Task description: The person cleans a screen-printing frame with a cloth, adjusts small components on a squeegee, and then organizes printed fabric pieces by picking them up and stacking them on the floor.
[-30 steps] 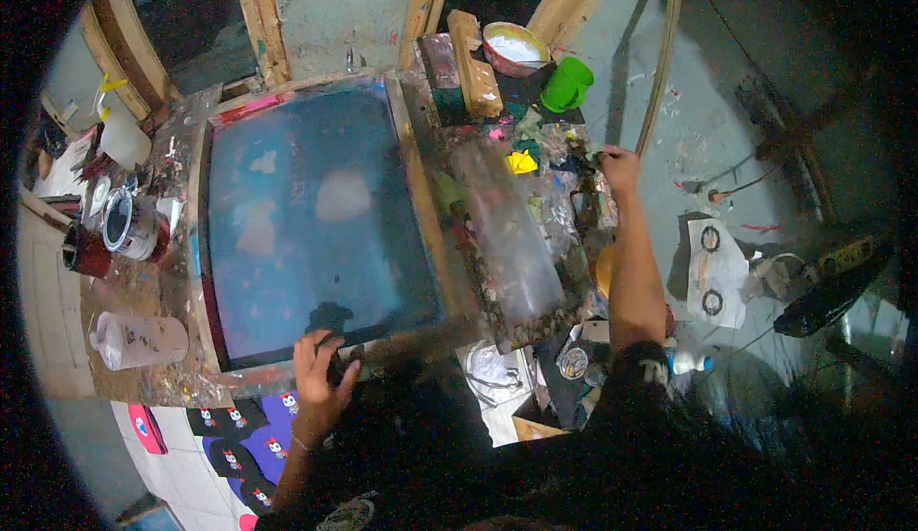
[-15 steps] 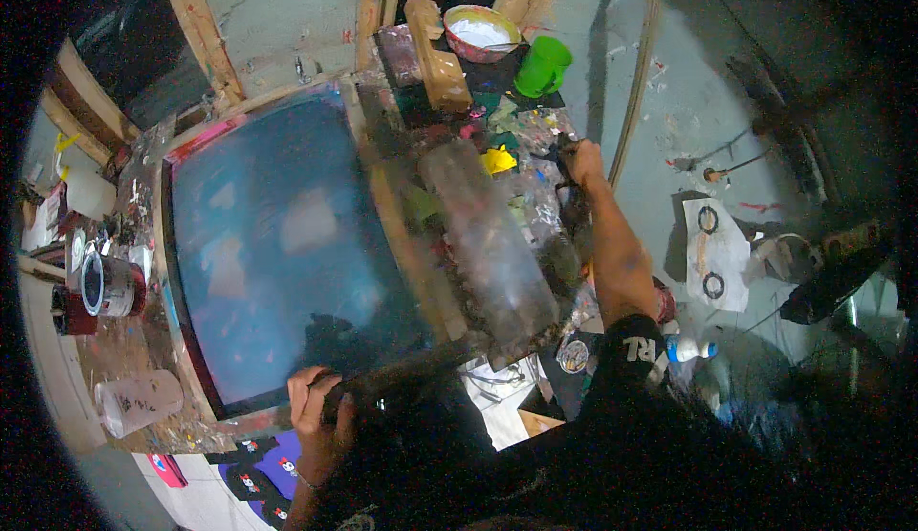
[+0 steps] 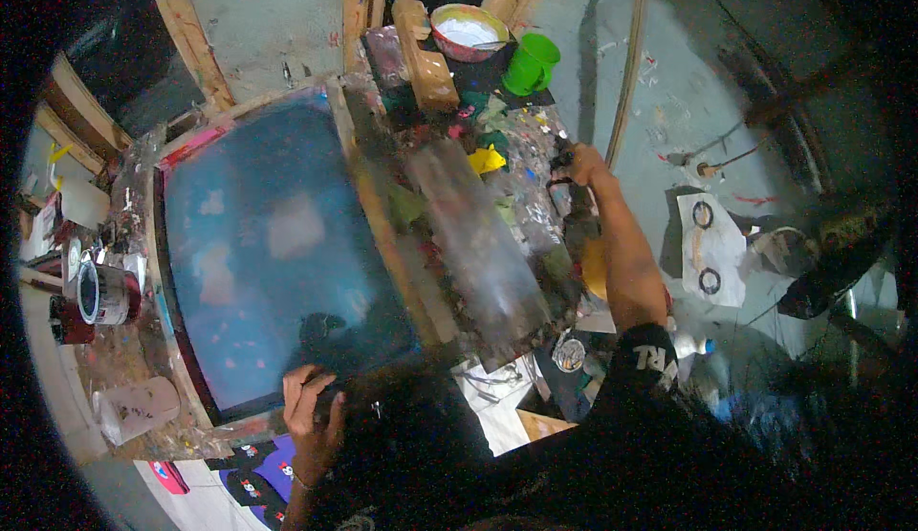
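Observation:
A screen-printing frame [image 3: 187,378] with blue-grey mesh and pale pinkish patches lies slanted on the left of the bench. My left hand [image 3: 311,407] is at its near edge, fingers bent over the dark border and thumb below; the grip there is partly lost in shadow. Out to the right, my right hand [image 3: 588,165] is closed around something dark at the bench's far right edge, too dim to make out. Between the two, a long grey, paint-worn board [image 3: 478,230] lies beside the frame. A crumpled yellow scrap [image 3: 487,159] sits close to it.
A bowl of white paste [image 3: 469,31], a green mug [image 3: 531,64] and a wooden block [image 3: 426,62] stand at the back. Along the left are a paint can [image 3: 107,294] and a translucent tub [image 3: 139,409]. Printed dark and purple fabric [image 3: 251,474] lies at lower left.
The view has shifted slightly, so most things sit a little further left. My left thumb looks further from the fingers. My right hand stays closed at the bench's edge.

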### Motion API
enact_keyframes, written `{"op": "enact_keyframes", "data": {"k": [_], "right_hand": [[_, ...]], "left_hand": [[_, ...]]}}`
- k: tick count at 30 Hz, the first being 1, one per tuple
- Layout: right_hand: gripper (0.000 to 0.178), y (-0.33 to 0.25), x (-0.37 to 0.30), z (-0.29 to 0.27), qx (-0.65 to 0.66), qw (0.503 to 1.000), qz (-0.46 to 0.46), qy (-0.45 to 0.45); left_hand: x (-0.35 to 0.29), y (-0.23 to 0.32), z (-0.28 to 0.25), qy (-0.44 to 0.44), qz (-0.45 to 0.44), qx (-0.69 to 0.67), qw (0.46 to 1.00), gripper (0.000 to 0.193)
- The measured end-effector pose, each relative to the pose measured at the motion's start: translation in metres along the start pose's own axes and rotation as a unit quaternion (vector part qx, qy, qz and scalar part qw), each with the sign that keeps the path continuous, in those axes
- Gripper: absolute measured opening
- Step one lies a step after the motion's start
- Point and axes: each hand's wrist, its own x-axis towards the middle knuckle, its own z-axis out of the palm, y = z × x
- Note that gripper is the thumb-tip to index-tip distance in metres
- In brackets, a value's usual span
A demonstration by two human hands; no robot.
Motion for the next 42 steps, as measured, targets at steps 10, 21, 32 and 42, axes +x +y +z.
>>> {"op": "enact_keyframes", "data": {"k": [10, 21, 32, 42], "right_hand": [[0.025, 0.013, 0.03, -0.008, 0.145, 0.987, 0.038, 0.055], [0.075, -0.044, 0.108, 0.042, -0.023, 0.98, -0.196, -0.003], [0.03, -0.009, 0.115, -0.005, 0.239, 0.963, -0.076, 0.098], [0.036, -0.023, 0.149, 0.052, -0.056, 0.993, -0.018, 0.105]], "left_hand": [[0.004, -0.001, -0.011, 0.009, -0.052, -0.008, 0.999, 0.027], [0.016, -0.001, -0.014, 0.014, -0.066, -0.021, 0.998, 0.028], [0.033, -0.004, -0.017, -0.001, -0.082, -0.029, 0.996, 0.029], [0.017, -0.036, -0.006, -0.088, -0.208, -0.046, 0.973, 0.029]]}}
